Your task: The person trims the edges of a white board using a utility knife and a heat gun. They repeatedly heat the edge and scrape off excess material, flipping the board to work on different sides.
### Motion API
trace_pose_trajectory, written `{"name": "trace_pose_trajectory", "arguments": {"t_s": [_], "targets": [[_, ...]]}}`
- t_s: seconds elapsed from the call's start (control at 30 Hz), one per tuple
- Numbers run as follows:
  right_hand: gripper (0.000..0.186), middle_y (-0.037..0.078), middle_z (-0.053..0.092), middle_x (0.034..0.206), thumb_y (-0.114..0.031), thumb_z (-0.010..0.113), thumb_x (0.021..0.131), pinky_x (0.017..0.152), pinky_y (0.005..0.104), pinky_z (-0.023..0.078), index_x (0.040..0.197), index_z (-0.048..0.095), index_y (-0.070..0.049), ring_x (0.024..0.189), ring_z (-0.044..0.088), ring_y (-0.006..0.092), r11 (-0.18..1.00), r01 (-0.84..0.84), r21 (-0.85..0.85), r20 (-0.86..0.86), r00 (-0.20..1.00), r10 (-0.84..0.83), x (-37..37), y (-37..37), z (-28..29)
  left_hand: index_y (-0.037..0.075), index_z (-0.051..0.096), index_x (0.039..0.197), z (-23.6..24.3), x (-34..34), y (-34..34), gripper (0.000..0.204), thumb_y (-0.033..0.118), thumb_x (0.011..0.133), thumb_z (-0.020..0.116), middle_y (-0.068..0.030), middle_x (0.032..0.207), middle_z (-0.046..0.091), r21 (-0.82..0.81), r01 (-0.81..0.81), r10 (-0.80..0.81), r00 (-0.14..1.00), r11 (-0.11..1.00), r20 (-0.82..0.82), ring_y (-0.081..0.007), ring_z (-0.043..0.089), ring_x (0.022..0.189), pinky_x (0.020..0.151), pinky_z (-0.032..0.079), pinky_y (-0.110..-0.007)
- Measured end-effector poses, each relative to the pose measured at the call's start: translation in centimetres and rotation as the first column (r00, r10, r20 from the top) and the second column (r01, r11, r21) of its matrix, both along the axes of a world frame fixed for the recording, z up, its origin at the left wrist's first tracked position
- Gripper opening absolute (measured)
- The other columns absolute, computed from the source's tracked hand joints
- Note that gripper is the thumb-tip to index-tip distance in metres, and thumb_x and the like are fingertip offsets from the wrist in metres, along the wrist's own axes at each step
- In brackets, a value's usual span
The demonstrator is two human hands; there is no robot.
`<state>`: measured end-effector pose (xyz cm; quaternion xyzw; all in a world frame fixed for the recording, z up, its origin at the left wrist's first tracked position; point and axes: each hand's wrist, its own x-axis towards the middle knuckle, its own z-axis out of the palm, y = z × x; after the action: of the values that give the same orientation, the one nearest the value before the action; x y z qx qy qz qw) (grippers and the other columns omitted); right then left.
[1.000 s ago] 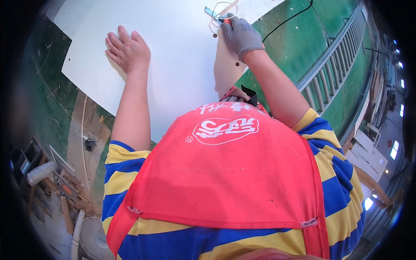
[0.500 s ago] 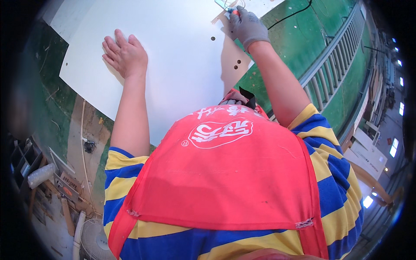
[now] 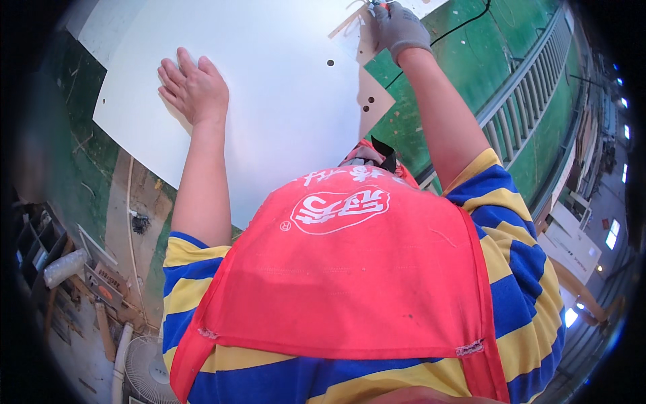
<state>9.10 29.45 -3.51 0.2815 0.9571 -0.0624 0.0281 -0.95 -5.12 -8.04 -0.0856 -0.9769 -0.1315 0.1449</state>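
A large white board (image 3: pixel 282 114) with several small dark round holes lies in front of me. My left hand (image 3: pixel 193 89) is bare and rests palm down on it, fingers stretched out and slightly apart. At the board's far right edge, my right hand (image 3: pixel 402 30), in a grey work glove, has its fingers closed around a small tool with an orange-red part (image 3: pixel 384 5). The tool is cut off by the top of the picture, so its exact kind cannot be made out. Thin pale strands or wire show beside it.
A black cable (image 3: pixel 464 21) runs over the green surface (image 3: pixel 464 60) beyond my right hand. Farther right stands a ladder-like metal frame (image 3: pixel 525 101). A white fan (image 3: pixel 148 370), a clear-wrapped roll (image 3: pixel 66 268) and wood scraps lie at lower left.
My right hand has moved a little farther away and to the right with the tool, toward the top edge. My left hand stays flat in nearly the same place.
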Motion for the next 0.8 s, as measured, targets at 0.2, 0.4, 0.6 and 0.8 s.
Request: {"name": "trace_pose_trajectory", "arguments": {"t_s": [0.2, 0.4, 0.6, 0.8], "targets": [[0.053, 0.019, 0.063, 0.126, -0.051, 0.036, 0.100, 0.096, 0.0464, 0.049, 0.125, 0.058, -0.010, 0.116, 0.061, 0.0368, 0.966, 0.182, -0.182, 0.012, 0.983, -0.183, 0.1, -1.4, 1.3, 0.013, 0.035, 0.151, 0.0, -0.2, 0.1, 0.055, 0.038, 0.102, 0.040, -0.0216, 0.158, 0.026, -0.032, -0.007, 0.007, 1.000, 0.999, 0.011, -0.0357, 0.018, 0.149, 0.118, 0.012, -0.055], [0.053, 0.017, 0.065, 0.123, -0.050, 0.033, 0.101, 0.097, 0.0468, 0.048, 0.127, 0.057, -0.011, 0.115, 0.061, 0.0356, 0.976, 0.153, -0.158, -0.033, 0.987, -0.160, 1.0, -1.3, 1.1, 0.012, 0.034, 0.151, 0.0, -0.2, 0.1, 0.056, 0.038, 0.102, 0.039, -0.0217, 0.158, 0.025, -0.045, -0.018, 0.019, 0.999, 0.999, 0.025, -0.0348, 0.016, 0.150, 0.119, 0.011, -0.055], [0.043, 0.017, 0.058, 0.122, -0.035, 0.047, 0.098, 0.088, 0.0441, 0.053, 0.132, 0.049, -0.009, 0.108, 0.063, 0.0340, 0.983, -0.123, 0.140, 0.141, 0.985, 0.103, -0.5, 3.0, -1.5, 0.012, 0.033, 0.151, 0.1, -0.3, 0.0, 0.056, 0.038, 0.102, 0.038, -0.0217, 0.158, 0.025, -0.035, -0.012, 0.013, 0.999, 0.999, 0.033, -0.0345, 0.015, 0.150, 0.119, 0.011, -0.054], [0.042, 0.018, 0.071, 0.105, -0.042, 0.053, 0.098, 0.084, 0.0423, 0.052, 0.121, 0.063, -0.008, 0.098, 0.067, 0.0335, 0.960, 0.056, -0.273, -0.383, 0.910, -0.162, 3.2, 6.3, 1.4, 0.011, 0.035, 0.151, -0.1, -0.4, 0.2, 0.055, 0.037, 0.102, 0.038, -0.0214, 0.158, 0.025, -0.056, -0.039, 0.041, 0.999, 0.998, 0.032, -0.0341, 0.016, 0.150, 0.118, 0.012, -0.055]]}}
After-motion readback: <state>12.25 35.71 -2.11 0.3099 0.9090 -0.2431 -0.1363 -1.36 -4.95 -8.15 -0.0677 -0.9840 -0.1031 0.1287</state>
